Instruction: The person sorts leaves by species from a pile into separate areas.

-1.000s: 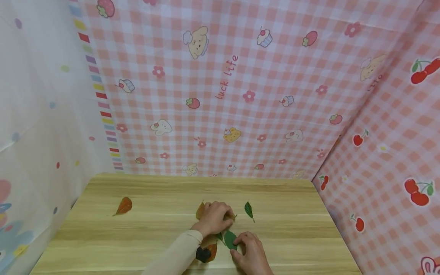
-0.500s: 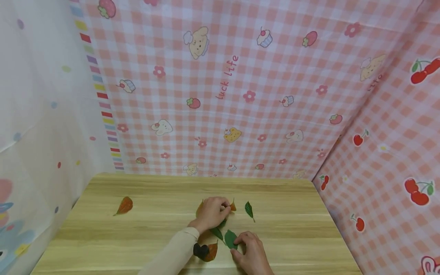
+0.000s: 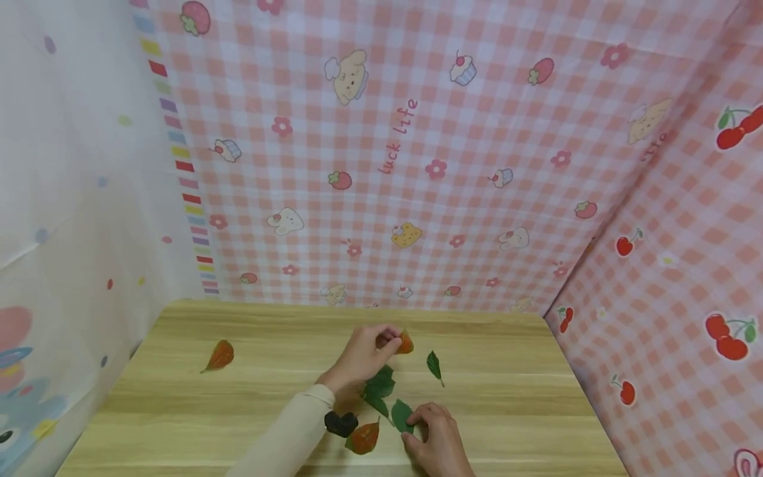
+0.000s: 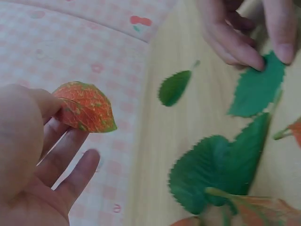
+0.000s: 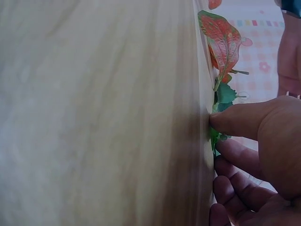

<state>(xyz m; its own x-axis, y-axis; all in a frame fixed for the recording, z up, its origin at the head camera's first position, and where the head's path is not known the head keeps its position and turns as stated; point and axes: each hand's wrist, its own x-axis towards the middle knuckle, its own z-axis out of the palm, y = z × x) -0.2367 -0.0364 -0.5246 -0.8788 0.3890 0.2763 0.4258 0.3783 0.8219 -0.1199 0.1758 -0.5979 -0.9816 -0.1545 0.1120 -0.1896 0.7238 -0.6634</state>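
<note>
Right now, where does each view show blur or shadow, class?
Head: fairly even light, faint shadows on the table; left wrist: the red-orange leaf looks crisper than the soft, pale cloth behind; right wrist: the table is blurred at left, darker beside the fingers.

Red leaf (image 4: 87, 108): left hand (image 3: 363, 352) hides end
Green leaf (image 3: 401, 414): right hand (image 3: 438, 438) covers edge
Table (image 3: 518, 397): front cut off
</note>
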